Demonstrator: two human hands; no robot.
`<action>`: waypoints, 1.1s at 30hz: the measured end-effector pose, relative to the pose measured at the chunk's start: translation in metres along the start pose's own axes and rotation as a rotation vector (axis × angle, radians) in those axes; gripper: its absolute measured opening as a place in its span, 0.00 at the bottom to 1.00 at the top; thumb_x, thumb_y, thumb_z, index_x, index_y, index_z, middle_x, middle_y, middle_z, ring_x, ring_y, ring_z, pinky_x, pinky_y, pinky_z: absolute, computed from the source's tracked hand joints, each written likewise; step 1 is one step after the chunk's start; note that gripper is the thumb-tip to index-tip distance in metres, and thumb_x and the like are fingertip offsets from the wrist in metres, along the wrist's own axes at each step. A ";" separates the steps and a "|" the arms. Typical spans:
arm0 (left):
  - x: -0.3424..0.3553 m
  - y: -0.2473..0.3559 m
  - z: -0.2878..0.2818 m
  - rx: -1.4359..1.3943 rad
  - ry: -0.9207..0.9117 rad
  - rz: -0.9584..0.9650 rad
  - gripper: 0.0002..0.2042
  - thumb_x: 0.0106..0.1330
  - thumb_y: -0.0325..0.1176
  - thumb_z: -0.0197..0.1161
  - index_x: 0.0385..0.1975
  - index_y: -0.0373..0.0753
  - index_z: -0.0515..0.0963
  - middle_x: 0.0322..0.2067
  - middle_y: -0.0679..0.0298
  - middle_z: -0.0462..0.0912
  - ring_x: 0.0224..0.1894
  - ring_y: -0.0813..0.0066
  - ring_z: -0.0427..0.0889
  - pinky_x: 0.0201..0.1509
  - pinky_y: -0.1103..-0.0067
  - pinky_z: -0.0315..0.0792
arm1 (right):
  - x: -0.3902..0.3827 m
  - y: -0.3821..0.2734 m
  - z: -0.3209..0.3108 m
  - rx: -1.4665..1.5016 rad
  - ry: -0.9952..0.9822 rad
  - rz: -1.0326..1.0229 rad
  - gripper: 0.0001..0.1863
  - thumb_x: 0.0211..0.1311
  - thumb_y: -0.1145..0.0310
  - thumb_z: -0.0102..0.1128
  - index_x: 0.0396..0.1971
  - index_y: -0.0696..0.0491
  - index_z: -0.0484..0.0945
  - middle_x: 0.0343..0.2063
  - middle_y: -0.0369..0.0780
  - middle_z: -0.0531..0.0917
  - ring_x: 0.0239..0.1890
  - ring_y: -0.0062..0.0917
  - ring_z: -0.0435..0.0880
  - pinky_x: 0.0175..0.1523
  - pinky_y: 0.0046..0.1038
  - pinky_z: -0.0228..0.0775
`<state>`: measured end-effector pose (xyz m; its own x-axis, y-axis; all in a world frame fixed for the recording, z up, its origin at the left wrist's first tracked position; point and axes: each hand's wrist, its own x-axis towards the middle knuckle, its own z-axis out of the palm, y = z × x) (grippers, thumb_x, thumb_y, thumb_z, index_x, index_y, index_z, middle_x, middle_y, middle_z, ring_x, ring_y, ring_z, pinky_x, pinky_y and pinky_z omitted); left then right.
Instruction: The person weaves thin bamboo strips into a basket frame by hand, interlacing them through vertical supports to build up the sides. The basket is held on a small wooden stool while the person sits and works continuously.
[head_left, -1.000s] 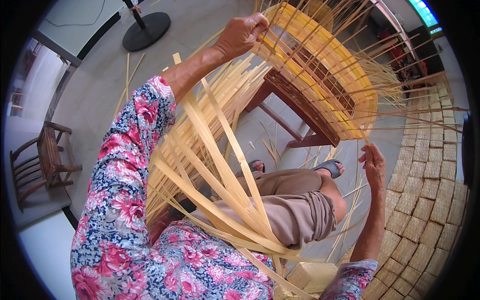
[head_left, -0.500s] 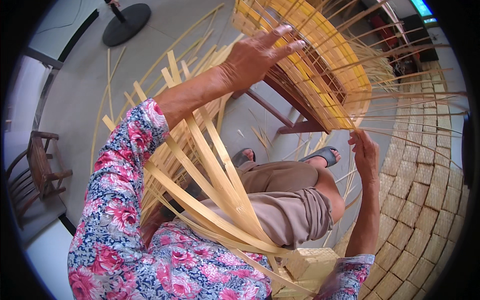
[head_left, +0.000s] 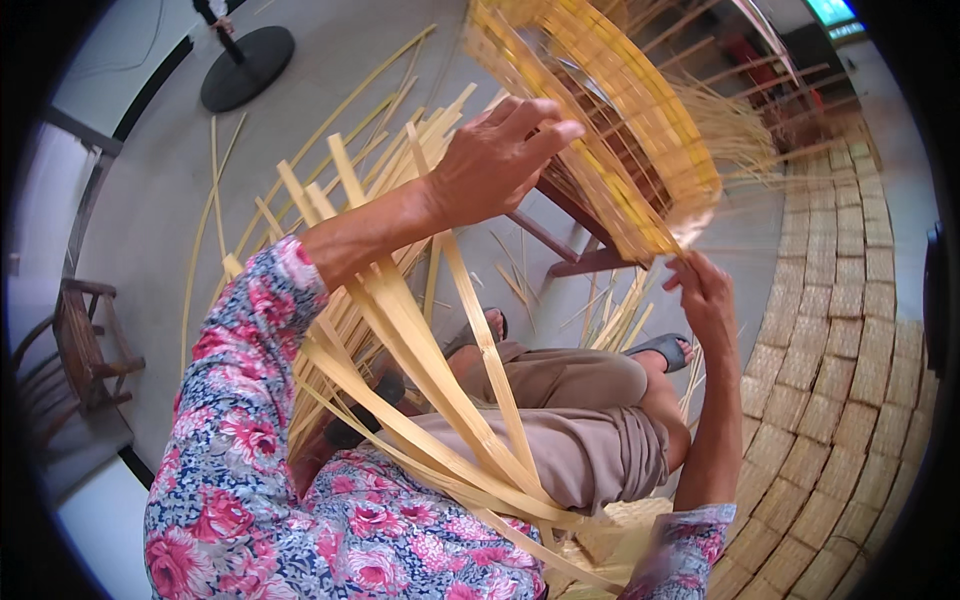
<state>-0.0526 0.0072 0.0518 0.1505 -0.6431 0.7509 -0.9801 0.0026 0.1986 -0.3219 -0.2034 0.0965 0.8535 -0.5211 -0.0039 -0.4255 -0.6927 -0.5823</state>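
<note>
A half-woven basket [head_left: 655, 105] of yellow and pale bamboo strips tilts in front of me. Thin unwoven stakes stick out from its far right side, smeared by motion. My left hand [head_left: 490, 165] grips the near wall at its upper left, fingers bent over the edge. At the lower right corner, my right hand [head_left: 706, 290] pinches the basket's end between thumb and fingers. Whether a loose strip is also in that pinch, I cannot tell. Long flat bamboo strips [head_left: 430, 345] lie across my lap, below my left forearm.
Under the basket stands a dark red wooden stand [head_left: 580, 262]. A wooden chair [head_left: 90, 340] is at the left, and a round black base with a pole [head_left: 248, 70] at the upper left. Stacked woven blocks [head_left: 820, 400] line the right. Loose strips [head_left: 725, 125] lie beyond the basket.
The basket has shifted slightly left and turned, its stakes now blurred. My left hand has come down and left with it; the right hand stays at the corner, slightly further left.
</note>
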 end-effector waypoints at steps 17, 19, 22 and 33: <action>0.032 0.051 0.047 -0.303 -0.310 0.126 0.08 0.63 0.28 0.65 0.38 0.36 0.74 0.32 0.56 0.82 0.38 0.56 0.85 0.42 0.66 0.78 | 0.010 -0.039 0.061 0.040 0.184 -0.240 0.07 0.63 0.74 0.56 0.36 0.59 0.81 0.26 0.52 0.83 0.32 0.48 0.85 0.38 0.39 0.77; 0.033 0.051 0.048 -0.287 -0.304 0.158 0.06 0.63 0.27 0.65 0.34 0.36 0.74 0.29 0.55 0.82 0.36 0.54 0.85 0.40 0.67 0.79 | 0.006 -0.043 0.060 0.156 0.123 -0.136 0.08 0.63 0.76 0.56 0.39 0.58 0.82 0.27 0.50 0.85 0.32 0.45 0.87 0.38 0.39 0.78; 0.033 0.050 0.049 -0.313 -0.334 0.171 0.06 0.61 0.27 0.65 0.34 0.35 0.75 0.28 0.51 0.83 0.35 0.51 0.86 0.38 0.66 0.80 | 0.004 -0.039 0.061 0.163 0.087 -0.115 0.08 0.63 0.76 0.56 0.39 0.58 0.82 0.28 0.50 0.85 0.33 0.44 0.87 0.39 0.39 0.78; 0.035 0.053 0.041 -0.204 -0.311 0.251 0.07 0.68 0.27 0.60 0.42 0.37 0.74 0.34 0.53 0.83 0.40 0.53 0.85 0.41 0.65 0.80 | -0.002 -0.049 0.052 -0.211 0.202 -0.195 0.07 0.63 0.74 0.56 0.39 0.52 0.81 0.30 0.49 0.86 0.37 0.47 0.85 0.42 0.46 0.77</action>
<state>-0.1051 -0.0469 0.0628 -0.1657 -0.8026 0.5730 -0.9309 0.3191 0.1778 -0.2871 -0.1432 0.0827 0.8571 -0.4426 0.2636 -0.3315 -0.8656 -0.3752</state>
